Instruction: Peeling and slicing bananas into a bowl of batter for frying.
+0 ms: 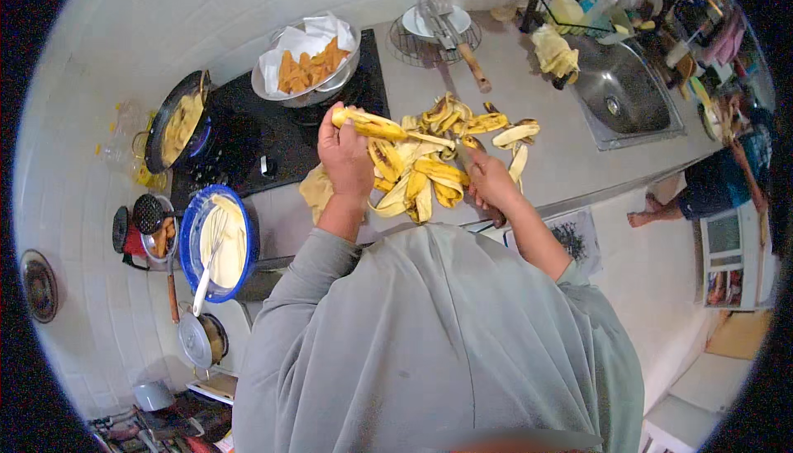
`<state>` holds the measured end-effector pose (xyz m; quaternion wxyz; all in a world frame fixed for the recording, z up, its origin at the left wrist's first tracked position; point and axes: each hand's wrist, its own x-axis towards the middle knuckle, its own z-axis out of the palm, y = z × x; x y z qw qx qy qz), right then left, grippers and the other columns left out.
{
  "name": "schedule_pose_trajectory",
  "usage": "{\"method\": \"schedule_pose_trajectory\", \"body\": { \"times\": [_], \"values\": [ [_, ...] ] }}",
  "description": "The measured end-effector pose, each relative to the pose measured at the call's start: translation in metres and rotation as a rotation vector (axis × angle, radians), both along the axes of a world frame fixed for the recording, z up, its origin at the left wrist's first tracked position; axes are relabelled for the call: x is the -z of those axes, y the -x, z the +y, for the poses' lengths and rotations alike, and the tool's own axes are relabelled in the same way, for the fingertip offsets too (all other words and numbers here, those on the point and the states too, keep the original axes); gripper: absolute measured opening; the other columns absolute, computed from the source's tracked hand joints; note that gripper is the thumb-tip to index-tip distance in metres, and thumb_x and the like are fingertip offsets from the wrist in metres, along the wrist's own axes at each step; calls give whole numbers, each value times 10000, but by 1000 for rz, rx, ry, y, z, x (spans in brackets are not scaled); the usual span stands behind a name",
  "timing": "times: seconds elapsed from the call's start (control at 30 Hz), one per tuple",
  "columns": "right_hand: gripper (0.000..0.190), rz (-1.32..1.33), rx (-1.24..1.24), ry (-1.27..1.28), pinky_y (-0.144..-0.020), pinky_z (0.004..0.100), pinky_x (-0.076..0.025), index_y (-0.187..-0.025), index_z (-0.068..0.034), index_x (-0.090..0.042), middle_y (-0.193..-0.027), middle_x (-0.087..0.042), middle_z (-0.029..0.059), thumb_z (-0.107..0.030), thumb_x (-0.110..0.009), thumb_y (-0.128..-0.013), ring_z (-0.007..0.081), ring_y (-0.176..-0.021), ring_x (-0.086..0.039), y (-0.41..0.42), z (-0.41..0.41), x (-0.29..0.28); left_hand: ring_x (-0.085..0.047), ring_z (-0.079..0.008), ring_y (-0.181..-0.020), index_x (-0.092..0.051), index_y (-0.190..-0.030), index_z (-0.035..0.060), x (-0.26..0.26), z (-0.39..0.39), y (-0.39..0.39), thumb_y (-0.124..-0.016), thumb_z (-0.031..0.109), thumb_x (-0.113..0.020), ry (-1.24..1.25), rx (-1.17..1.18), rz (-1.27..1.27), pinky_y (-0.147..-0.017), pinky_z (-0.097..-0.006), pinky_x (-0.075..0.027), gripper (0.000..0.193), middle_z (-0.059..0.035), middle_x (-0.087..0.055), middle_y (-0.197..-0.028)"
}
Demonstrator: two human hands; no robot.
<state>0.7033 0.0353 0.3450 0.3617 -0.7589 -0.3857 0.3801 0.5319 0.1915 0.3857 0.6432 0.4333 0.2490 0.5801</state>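
My left hand (346,149) holds a partly peeled banana (370,123) near the stove's edge, its tip pointing to the right. A strip of peel stretches from the banana towards my right hand (492,182), which grips a knife (463,154) with its blade up by the strip's end. Below and between both hands lies a heap of yellow, brown-spotted banana peels (416,183) on the grey counter. Further peels (517,134) lie to the right of the heap.
On the black stove (241,112) stand a colander of fried pieces on paper (306,72) and a pan of frying food (183,128). A blue basin of batter with a whisk (251,230) is at left. A rack with plate and tongs (455,25) and a sink (626,94) lie beyond. Another person's legs (663,208) show at right.
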Motion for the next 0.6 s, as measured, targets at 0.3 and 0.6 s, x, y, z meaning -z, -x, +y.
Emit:
{"method": "schedule_pose_trajectory", "body": {
  "times": [0.3, 0.6],
  "values": [
    [478, 325, 145, -338, -348, 212, -405, -1285, -134, -360, -714, -557, 43, -3, -450, -835, 84, -418, -499, 26, 4, -14, -502, -296, -1043, -343, -1219, 136, 52, -7, 11, -801, 0, -492, 386, 156, -382, -940, -437, -414, 464, -155, -490, -1101],
    [412, 479, 106, -374, -306, 204, -333, -1304, -103, -352, -584, -514, 47, -292, -423, -945, 84, -343, -421, 43, 20, -15, -510, -258, -1052, -379, -1168, 173, 56, -17, 4, -747, -50, -483, 358, 276, -446, -936, -430, -408, 488, -90, -555, -1026]
  ]
}}
